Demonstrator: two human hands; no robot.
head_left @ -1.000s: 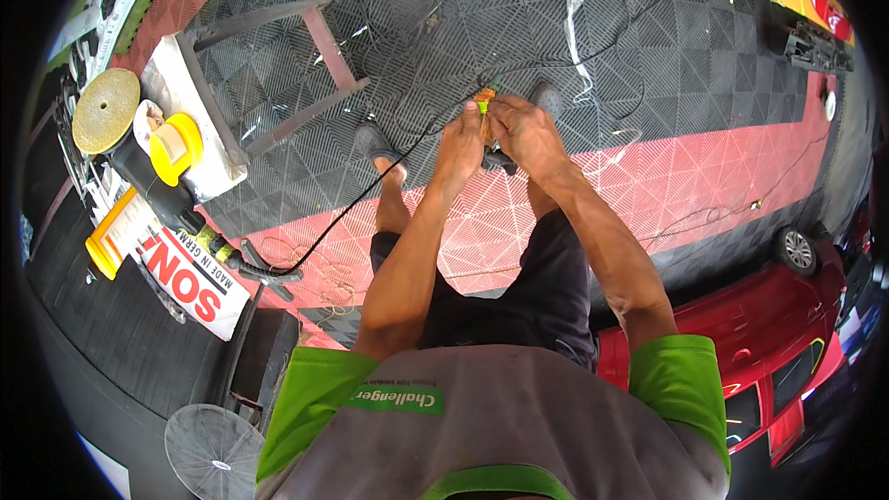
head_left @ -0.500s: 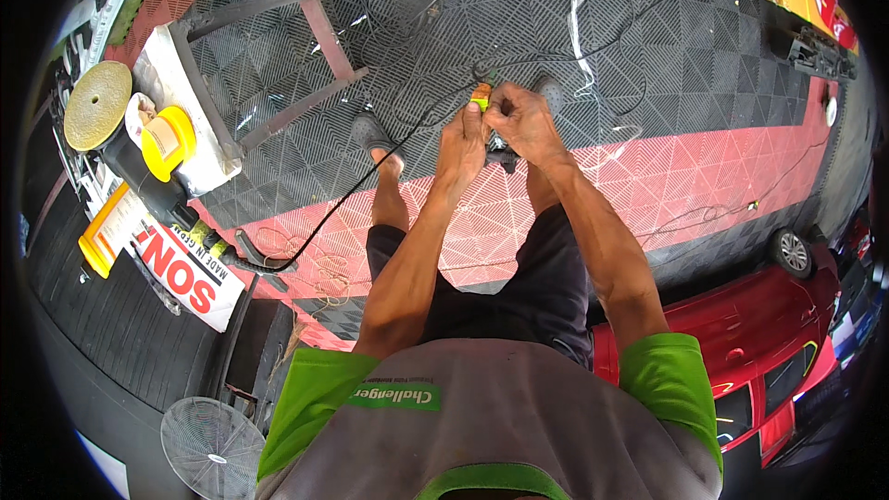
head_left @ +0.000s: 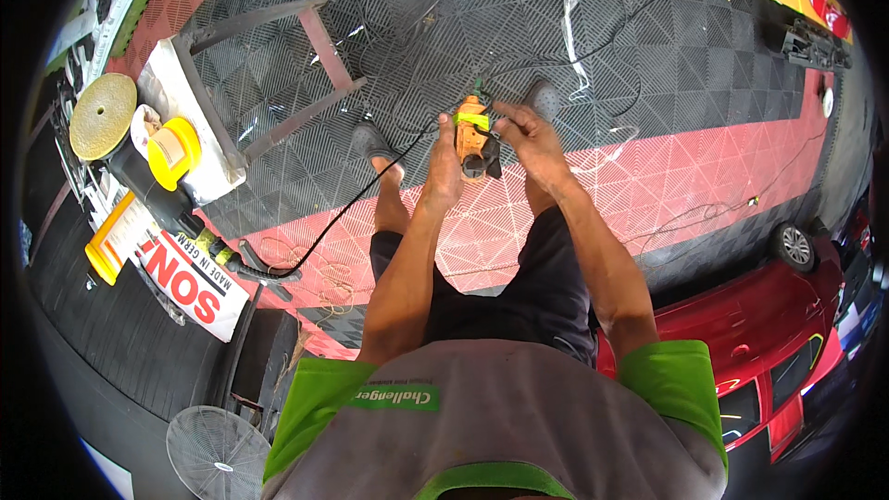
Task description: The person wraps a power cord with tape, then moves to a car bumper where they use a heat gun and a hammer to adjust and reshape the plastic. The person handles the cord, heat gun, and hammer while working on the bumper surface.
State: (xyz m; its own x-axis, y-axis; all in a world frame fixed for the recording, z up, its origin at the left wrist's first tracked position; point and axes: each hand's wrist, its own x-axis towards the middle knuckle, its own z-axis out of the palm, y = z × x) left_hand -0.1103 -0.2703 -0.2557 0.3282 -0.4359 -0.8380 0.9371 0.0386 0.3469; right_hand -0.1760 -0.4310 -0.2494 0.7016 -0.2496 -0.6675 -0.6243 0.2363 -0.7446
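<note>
Head view: orange tool (head_left: 470,145) with a yellow-green band, at twelve o'clock from the grey shirt (head_left: 528,417). Left hand (head_left: 444,167) at eight o'clock beside it; right hand (head_left: 535,143) at three, fingers partly curled. Neither hand's grip can be told.

"Where's the orange boxy device (head_left: 470,140)?"
"Between your bare left hand (head_left: 443,171) and bare right hand (head_left: 535,145), before you."
"Left side?"
"Round yellowish textured pad (head_left: 96,131); yellow round container (head_left: 172,156) just right of it."
"Right side?"
"Glossy red metal car (head_left: 732,324), well apart from both hands."
</note>
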